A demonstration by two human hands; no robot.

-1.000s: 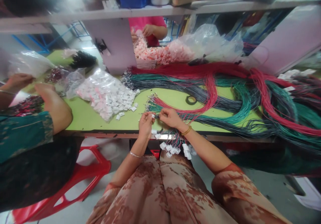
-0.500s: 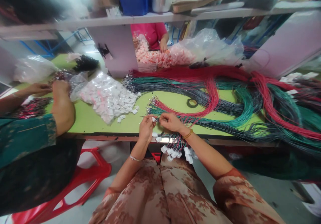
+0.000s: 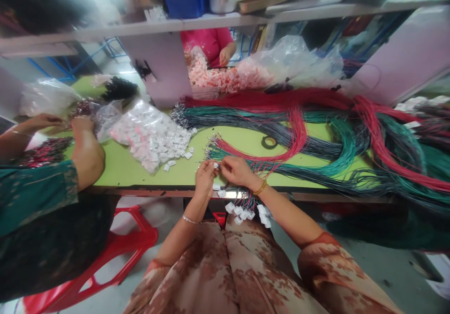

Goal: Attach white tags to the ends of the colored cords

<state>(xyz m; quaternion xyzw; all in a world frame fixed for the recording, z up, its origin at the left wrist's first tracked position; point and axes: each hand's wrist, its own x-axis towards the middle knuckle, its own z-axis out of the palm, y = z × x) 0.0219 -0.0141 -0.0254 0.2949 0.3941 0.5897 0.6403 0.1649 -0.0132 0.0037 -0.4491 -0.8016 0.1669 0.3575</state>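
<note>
Near the table's front edge my left hand (image 3: 205,177) is closed, pinching a small white connector housing (image 3: 215,166) between thumb and fingers. My right hand (image 3: 237,170) is closed too, its fingertips right beside the housing; a thin dark wire seems to be in them, largely covered by the fingers. Just behind my hands lie the metal-tipped ends of red wires (image 3: 242,152) and green wires (image 3: 309,168). Below my right wrist, finished-looking wire bunches with white connectors (image 3: 242,213) hang over the edge. Two loose-looking white connectors (image 3: 220,192) sit at the edge under my left hand.
A plastic bag of white connectors (image 3: 151,136) spills onto the green tabletop (image 3: 119,171). A black tape roll (image 3: 269,142) lies among long wire bundles (image 3: 267,99). At left a co-worker's arm (image 3: 86,147) works beside a red stool (image 3: 137,239); another person (image 3: 211,47) sits opposite.
My right hand has shifted slightly left, closing the small gap to the connector housing in my left hand. The view has tilted a little.
</note>
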